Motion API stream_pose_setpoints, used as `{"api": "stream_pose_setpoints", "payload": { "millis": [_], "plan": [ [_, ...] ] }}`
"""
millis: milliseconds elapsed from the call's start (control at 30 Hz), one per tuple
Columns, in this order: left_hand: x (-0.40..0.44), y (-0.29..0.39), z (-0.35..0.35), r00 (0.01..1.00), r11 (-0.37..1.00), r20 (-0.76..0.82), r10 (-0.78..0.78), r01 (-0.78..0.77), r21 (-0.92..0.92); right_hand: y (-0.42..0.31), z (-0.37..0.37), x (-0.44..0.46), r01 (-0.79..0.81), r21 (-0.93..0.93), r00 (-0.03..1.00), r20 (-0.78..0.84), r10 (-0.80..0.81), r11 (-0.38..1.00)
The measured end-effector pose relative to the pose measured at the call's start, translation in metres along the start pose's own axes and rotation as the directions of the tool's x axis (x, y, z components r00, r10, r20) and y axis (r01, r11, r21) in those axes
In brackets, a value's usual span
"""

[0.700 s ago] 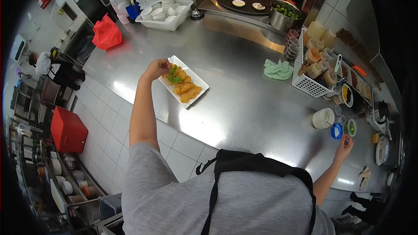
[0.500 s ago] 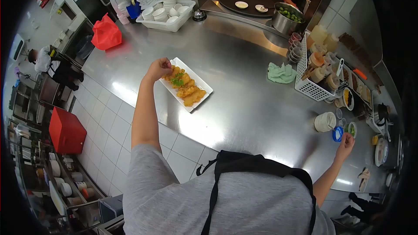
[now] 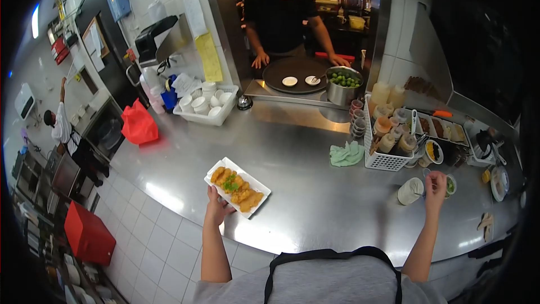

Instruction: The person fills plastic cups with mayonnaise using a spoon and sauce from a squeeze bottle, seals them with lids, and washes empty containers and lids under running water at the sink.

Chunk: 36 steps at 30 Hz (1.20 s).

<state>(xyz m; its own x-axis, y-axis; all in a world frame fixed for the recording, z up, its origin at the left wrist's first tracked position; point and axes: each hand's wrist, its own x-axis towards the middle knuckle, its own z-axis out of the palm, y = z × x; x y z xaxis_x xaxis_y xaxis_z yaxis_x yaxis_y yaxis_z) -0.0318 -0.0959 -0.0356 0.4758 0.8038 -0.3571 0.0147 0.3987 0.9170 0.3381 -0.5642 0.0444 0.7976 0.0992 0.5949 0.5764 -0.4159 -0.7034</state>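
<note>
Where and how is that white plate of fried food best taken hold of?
Likely by its long rims, left hand from the near left, right hand from the opposite side. The white plate is rectangular and lies slantwise, with fried food lined up lengthwise between those rims.

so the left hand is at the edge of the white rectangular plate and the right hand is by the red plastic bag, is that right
Not quite: the head view shows the right hand beside the jar, well away from the red plastic bag. The left hand is at the edge of the white rectangular plate.
</note>
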Motion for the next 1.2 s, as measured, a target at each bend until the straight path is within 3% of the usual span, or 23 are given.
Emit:
{"api": "stream_pose_setpoints", "payload": {
  "millis": [133,233,333,400,467,600,800,933,1033,1100,1200],
  "plan": [
    [0.014,-0.002,0.018,0.999,0.997,0.038,-0.027,0.029,-0.067,-0.029,0.023,-0.025,0.075,0.082,0.978,0.187,-0.090,0.994],
    [0.041,-0.010,0.032,0.989,0.984,0.145,0.000,0.026,-0.175,-0.036,0.042,-0.067,0.012,0.152,0.928,0.365,-0.068,0.988],
    [0.072,-0.016,0.055,0.985,0.989,0.168,0.040,-0.014,-0.150,-0.037,0.058,-0.125,0.044,0.204,0.815,0.559,-0.153,0.978],
    [0.077,0.006,0.089,0.989,0.992,0.138,0.047,-0.031,-0.119,-0.041,0.064,-0.179,-0.206,0.215,0.692,0.722,-0.013,0.955],
    [0.103,0.009,0.107,0.997,0.972,0.077,0.011,0.007,-0.237,-0.021,0.072,-0.204,-0.168,0.182,0.687,0.726,-0.017,0.969],
    [0.161,0.007,0.121,0.986,0.961,0.163,0.034,0.013,-0.276,-0.034,0.068,-0.191,-0.166,0.066,0.680,0.730,0.066,0.984],
    [0.207,0.014,0.146,0.984,0.980,0.172,0.050,-0.016,-0.196,-0.031,0.073,-0.190,-0.126,0.072,0.677,0.736,0.033,0.989],
    [0.209,0.013,0.161,0.994,0.991,0.100,0.034,-0.021,-0.132,-0.037,0.072,-0.183,-0.170,0.023,0.666,0.740,0.098,0.985],
    [0.194,-0.020,0.170,0.956,0.957,0.043,0.291,-0.291,-0.022,-0.031,0.070,-0.184,-0.131,0.054,0.635,0.772,0.042,0.990],
    [0.176,-0.052,0.178,0.839,0.834,0.032,0.543,-0.544,0.093,-0.029,0.071,-0.179,-0.125,0.081,0.626,0.780,0.015,0.989],
    [0.093,-0.067,0.204,0.811,0.795,0.106,0.575,-0.585,0.158,-0.026,0.068,-0.170,-0.097,0.092,0.631,0.776,-0.010,0.991]
  ]
}}
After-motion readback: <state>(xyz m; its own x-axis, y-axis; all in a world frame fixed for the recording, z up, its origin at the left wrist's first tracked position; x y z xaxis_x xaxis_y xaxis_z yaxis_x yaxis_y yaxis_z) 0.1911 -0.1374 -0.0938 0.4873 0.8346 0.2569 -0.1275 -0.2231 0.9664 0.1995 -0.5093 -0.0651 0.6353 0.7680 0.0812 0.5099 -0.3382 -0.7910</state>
